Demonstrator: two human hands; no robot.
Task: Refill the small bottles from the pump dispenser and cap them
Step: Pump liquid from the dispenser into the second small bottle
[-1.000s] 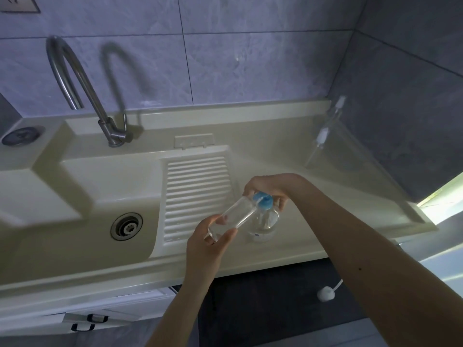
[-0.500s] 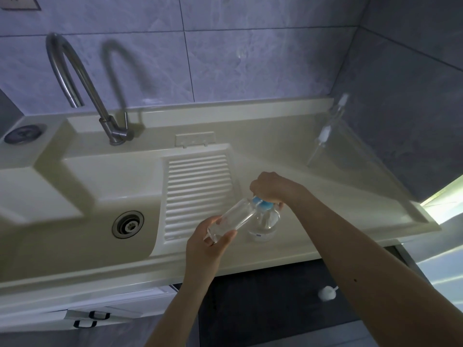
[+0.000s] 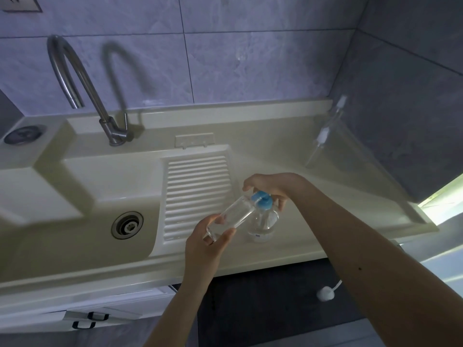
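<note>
left hand (image 3: 205,242) grips small bottle (image 3: 231,216) | right hand (image 3: 270,187) curled over pump dispenser (image 3: 261,216) near counter edge (image 3: 275,265)

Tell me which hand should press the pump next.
The right hand. It already sits on top of the blue pump of the dispenser standing on the counter. The left hand is busy holding the small bottle tilted with its mouth at the nozzle.
</note>
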